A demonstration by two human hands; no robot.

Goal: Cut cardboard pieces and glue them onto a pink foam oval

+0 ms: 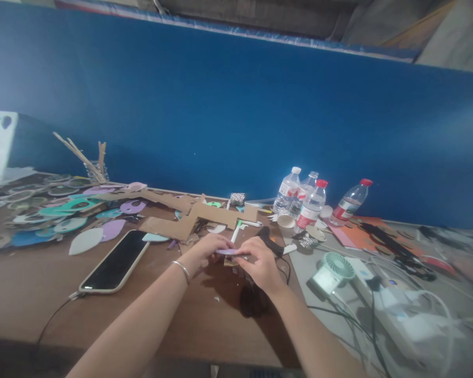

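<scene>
My left hand is closed around the left end of a small purple leaf-like piece. My right hand pinches the same piece from the other side. Both hands are above the brown table, close together. Something like a cardboard bit shows just under the purple piece, too small to make out. Below my right hand is a dark, blurred object, whose kind I cannot tell. A black glue gun with a cable lies just beyond my right hand.
Zigzag cardboard strips lie beyond the hands. A phone is at left, near piled foam cut-outs. Several water bottles stand at the back right. A green mini fan and a power strip with cables occupy the right.
</scene>
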